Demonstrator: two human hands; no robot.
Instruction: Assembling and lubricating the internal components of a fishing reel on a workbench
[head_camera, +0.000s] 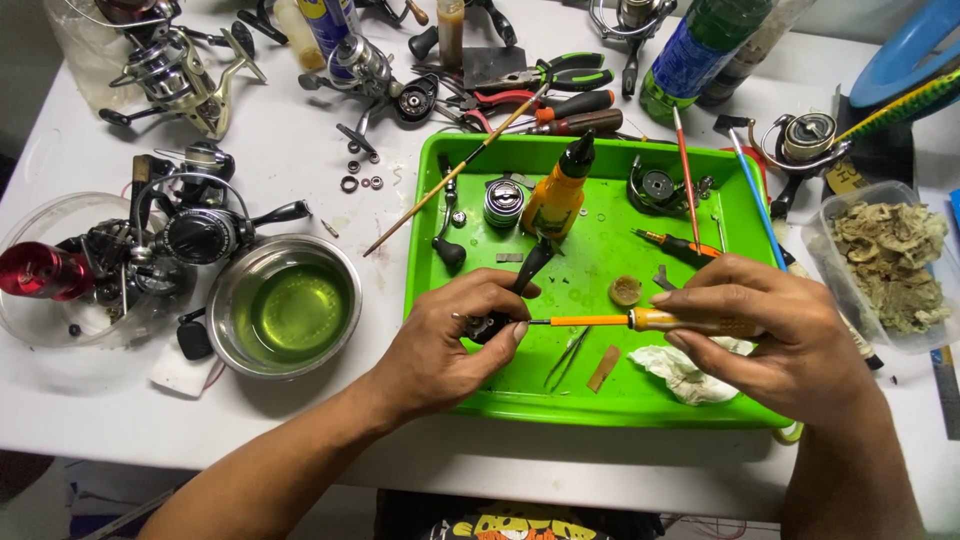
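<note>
Left hand (450, 335) closed around a small dark reel part (490, 326), pinched between thumb and fingers over the front half of the green tray (590, 405). Right hand (775, 335) wrapped around the handle of an orange screwdriver (640, 320), held level, thin shaft pointing left, tip touching the reel part. Both hands clamped, near each other, above the tray on the white bench (300, 150).

In the tray: orange bottle with black nozzle (560, 195) upright near the back, silver spool (503, 203) just beside it, white rag (685, 372) under the right hand, tweezers (568, 355) below the shaft, small brown cap (626, 290) just above it.

Left of the tray: steel bowl of yellowish liquid (285, 305), beside it a clear dish holding black reels (60, 330). Right of the tray: plastic tub of tan scraps (890, 265)
</note>
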